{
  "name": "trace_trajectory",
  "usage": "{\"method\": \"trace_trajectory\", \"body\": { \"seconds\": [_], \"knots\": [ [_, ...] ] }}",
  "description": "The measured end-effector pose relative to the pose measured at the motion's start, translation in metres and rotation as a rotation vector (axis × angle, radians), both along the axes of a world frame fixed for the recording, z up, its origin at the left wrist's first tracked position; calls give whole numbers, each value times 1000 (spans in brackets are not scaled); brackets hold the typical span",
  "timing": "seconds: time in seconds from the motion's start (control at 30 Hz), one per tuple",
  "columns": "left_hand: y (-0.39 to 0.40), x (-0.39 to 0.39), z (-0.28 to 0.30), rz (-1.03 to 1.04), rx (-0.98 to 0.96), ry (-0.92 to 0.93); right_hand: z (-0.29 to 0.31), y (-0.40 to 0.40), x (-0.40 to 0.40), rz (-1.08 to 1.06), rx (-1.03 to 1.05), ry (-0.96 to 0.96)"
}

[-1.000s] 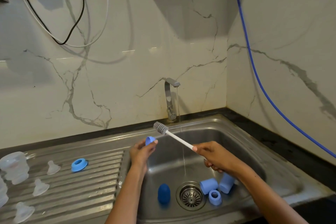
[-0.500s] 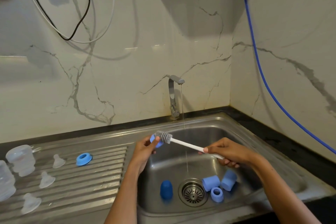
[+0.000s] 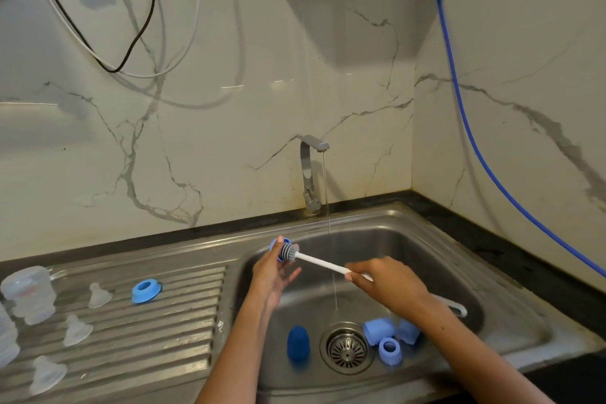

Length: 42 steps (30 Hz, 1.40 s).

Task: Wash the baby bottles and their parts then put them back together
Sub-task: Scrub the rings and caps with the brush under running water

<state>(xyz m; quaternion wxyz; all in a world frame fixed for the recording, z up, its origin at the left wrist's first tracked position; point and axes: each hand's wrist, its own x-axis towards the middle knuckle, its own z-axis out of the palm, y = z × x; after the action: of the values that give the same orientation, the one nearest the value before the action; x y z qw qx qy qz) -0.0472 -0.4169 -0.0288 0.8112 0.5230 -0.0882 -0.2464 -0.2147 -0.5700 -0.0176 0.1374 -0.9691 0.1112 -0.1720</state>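
Standing over the steel sink (image 3: 426,233), a person is pinching a small blue bottle ring (image 3: 274,245) at the fingertips of the left hand (image 3: 273,274), thumb on one side and fingers on the other, and is holding it up above the near-left part of the basin. The right hand (image 3: 387,285) is gripping the white handle of a bottle brush (image 3: 319,262), fingers curled round it, and the grey bristled head is sitting against or inside the ring; which of the two I cannot tell. A thin stream of water is falling from the tap (image 3: 310,170) between the two hands and is landing near the drain (image 3: 347,348). Down in the basin a dark blue cap (image 3: 297,343) is lying just left of the drain, and three pale blue parts (image 3: 390,338) are lying bunched together on its right, touching one another. On the ribbed draining board (image 3: 170,331) to the left another blue ring (image 3: 146,290) is sitting alone, well apart from the sink, and three clear teats (image 3: 77,330) are standing scattered nearer the left edge. Clear bottles (image 3: 28,293) are standing at the far left, one partly cut off by the frame. A blue hose (image 3: 465,115) is hanging down the right-hand wall, and black and white cables (image 3: 144,26) are drooping from a socket up on the back wall.
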Motion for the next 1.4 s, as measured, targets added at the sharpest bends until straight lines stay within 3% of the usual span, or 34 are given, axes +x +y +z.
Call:
{"method": "trace_trajectory", "body": {
  "seconds": [0.07, 0.1, 0.17, 0.2, 0.23, 0.3, 0.4, 0.47, 0.57, 0.67, 0.73, 0.9, 0.97, 1.1, 1.2, 1.4],
  "knots": [
    [-1, 0, 2, 11, -57, 39, -2, 11, 6, 28, 47, -12],
    [-2, 0, 4, -8, -89, 56, -3, 14, 8, 62, 242, 3],
    [-1, -1, 7, -81, -149, 97, 0, 13, 7, 105, 846, 102],
    [0, -1, 8, -111, -171, 116, 3, 10, 5, 123, 1045, 162],
    [0, -1, 10, -121, -186, 134, 4, 7, 3, 137, 1108, 197],
    [1, 0, 10, -66, -208, 169, 5, 4, 4, 159, 954, 169],
    [3, 1, 7, 84, -190, 193, 6, 0, 9, 159, 334, 51],
    [4, 1, 4, 125, -176, 177, 6, -7, 9, 140, 160, 33],
    [1, -1, 8, 103, -224, 172, 3, -18, 5, 170, 277, 0],
    [6, 2, 11, 113, -317, 224, 1, -30, -2, 168, 628, 7],
    [13, 9, 10, 125, -334, 237, 1, -38, -6, 68, 742, -23],
    [-2, 2, 3, 24, -252, 346, -8, -45, -6, -233, 445, 64],
    [-20, -3, 11, 3, -244, 413, -14, -50, -6, -310, 427, 92],
    [-60, -5, 22, 56, -443, 589, -19, -57, -5, -398, 410, 93],
    [-85, -7, 14, 63, -476, 672, -23, -60, -4, -423, 393, 106],
    [-108, 2, -10, 12, -487, 714, -27, -67, 2, -452, 382, 56]
  ]
}}
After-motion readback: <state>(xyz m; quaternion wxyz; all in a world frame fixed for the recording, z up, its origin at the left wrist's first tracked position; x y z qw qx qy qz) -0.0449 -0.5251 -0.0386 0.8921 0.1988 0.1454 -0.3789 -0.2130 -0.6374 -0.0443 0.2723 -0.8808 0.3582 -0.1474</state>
